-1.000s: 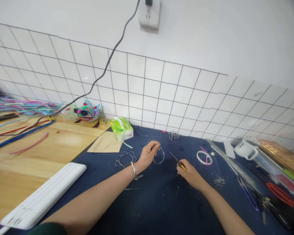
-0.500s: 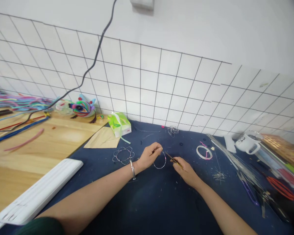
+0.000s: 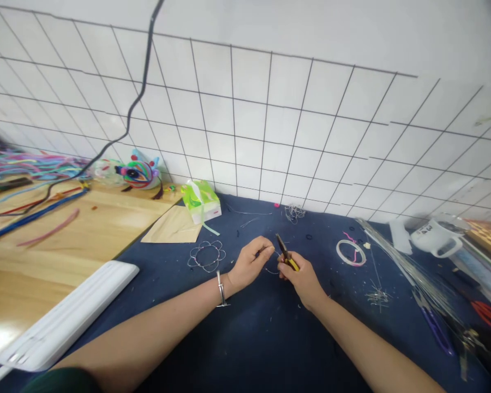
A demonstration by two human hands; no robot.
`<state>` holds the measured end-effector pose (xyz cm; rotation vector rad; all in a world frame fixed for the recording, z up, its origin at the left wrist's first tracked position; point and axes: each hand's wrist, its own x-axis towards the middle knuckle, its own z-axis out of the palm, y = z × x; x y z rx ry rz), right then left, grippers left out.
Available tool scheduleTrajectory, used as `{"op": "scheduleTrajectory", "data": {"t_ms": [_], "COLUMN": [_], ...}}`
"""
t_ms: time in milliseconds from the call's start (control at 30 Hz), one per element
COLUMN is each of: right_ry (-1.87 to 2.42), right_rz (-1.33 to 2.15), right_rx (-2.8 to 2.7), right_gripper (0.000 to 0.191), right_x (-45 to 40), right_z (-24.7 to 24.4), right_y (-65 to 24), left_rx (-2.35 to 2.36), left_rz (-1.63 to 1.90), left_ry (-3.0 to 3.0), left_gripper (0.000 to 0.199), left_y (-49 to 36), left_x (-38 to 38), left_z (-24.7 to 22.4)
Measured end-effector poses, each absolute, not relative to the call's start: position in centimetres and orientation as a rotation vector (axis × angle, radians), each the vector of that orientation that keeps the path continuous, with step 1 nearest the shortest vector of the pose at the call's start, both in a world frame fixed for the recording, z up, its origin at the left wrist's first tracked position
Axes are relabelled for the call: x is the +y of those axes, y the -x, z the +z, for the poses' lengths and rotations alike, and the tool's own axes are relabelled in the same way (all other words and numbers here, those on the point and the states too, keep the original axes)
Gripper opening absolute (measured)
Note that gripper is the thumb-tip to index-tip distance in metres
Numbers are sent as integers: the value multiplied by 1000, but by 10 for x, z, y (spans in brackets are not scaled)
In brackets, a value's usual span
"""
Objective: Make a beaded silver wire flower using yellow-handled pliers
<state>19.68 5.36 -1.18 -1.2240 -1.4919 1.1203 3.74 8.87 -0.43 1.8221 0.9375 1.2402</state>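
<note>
In the head view, my left hand (image 3: 251,262) pinches a thin wire ring (image 3: 271,271) between thumb and fingers above the dark blue cloth. Most of the ring is hidden by my hands. My right hand (image 3: 303,275) is closed around pliers (image 3: 287,254) with yellow handles, their dark jaws pointing up and away. Its fingertips are close to the ring; whether they touch it I cannot tell. Left of my left hand, a flower-shaped wire piece (image 3: 207,256) lies flat on the cloth.
A green tissue pack (image 3: 200,202) rests on brown paper (image 3: 172,225). Behind my hands lies tangled wire (image 3: 294,213). To the right are a white ring-shaped coil (image 3: 351,253), long wires (image 3: 396,254), purple-handled scissors (image 3: 433,327) and a white mug (image 3: 436,238). A white power strip (image 3: 71,314) lies left.
The pliers have turned from pointing left at the ring to pointing upward. My right hand has come closer to my left hand. The camera view has shifted slightly.
</note>
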Motion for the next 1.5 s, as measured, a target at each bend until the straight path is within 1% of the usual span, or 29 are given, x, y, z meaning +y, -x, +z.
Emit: {"op": "scheduleTrajectory", "data": {"t_ms": [133,333,667,967,1300,1500], "right_ry": [1243,1264,1303,1293,1307,1299], "right_rz": [1058,1021,947,889,858,818], "right_rx": [-1579,-1648,-1625,-1605,-1526,-1582], "right_gripper": [17,20,23,25,25,24], "right_x": [55,52,53,51,59,61], "right_z": [-15,-15,-15,1,-8,-10], "right_y": [-203,-205,-207,-199,-195,-199], "left_rx": [868,731,743,782,669,704], "left_rz": [1227,1177,1120,1188,1179,1159], "left_ry": [-1617,-1398,-1339,-1381,-1272,-1230], "left_gripper": [23,22,26,22,16,14], "left_y": [-41,-45,-44,-50,-48,-49], "left_x": [91,91,91,81,85,87], "left_z": [-7,-9,-7,-8,-7,-10]}}
